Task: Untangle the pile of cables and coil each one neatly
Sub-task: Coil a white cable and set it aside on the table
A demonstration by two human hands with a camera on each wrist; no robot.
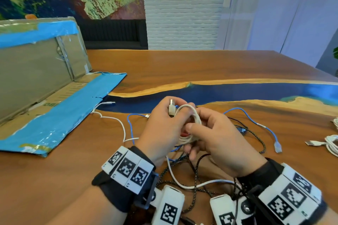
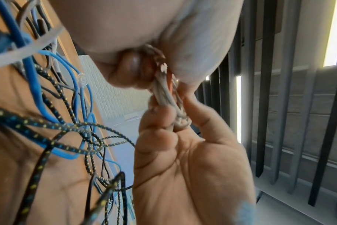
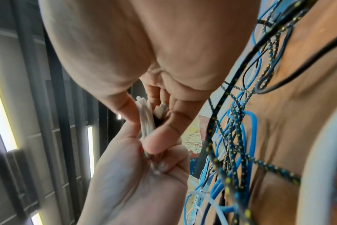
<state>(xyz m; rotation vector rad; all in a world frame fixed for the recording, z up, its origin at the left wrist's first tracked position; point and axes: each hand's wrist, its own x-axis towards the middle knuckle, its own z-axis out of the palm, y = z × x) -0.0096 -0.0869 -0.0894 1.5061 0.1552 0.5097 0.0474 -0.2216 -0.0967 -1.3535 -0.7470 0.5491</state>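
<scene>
Both hands hold a white cable coil point(image 1: 194, 118) a little above the wooden table point(image 1: 201, 67). My left hand point(image 1: 172, 113) grips the coil's left side and pinches its USB plug point(image 1: 172, 107) against the loops. From the right, my right hand point(image 1: 193, 139) pinches the loops between thumb and curled fingers. In the wrist views the coil point(image 2: 164, 94) point(image 3: 144, 117) shows as a tight bundle squeezed between the two hands. Beneath them lies the tangle: a blue cable point(image 1: 256, 122), a black braided cable point(image 1: 195, 170) and a thin white cable point(image 1: 117, 120).
An opened cardboard box with blue tape point(image 1: 45, 78) lies on the left of the table. At the right edge sit coiled white cables point(image 1: 331, 142). The blue cable's clear plug point(image 1: 278, 146) lies to the right of my hands. A thicker white cable point(image 1: 182, 182) runs between my wrists.
</scene>
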